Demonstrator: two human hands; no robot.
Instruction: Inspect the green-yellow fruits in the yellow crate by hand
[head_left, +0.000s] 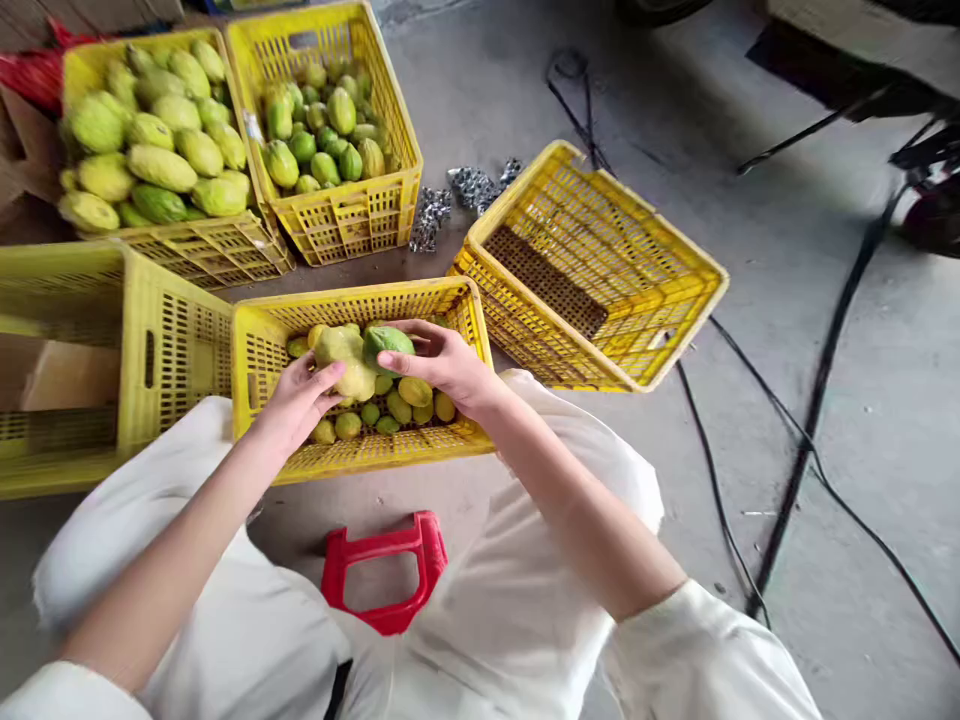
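My left hand (pixel 298 402) is closed on a large, lumpy yellow-green fruit (pixel 346 358), its thumb on the near side. My right hand (pixel 450 368) grips a smaller, smooth green fruit (pixel 388 343) between thumb and fingers. The two fruits are side by side and appear to touch. Both hands are above a yellow plastic crate (pixel 360 462) between my knees. Several small green and yellow fruits (pixel 411 392) lie on its bottom, partly hidden by my hands.
Two yellow crates at the back left hold large yellow-green fruits (pixel 165 168) and smaller green ones (pixel 326 130). Another crate (pixel 176 340) with cardboard stands left; a tilted crate (pixel 637 240) is right. Black cables (pixel 810 430) cross the floor. A red plastic frame (pixel 426 560) is between my legs.
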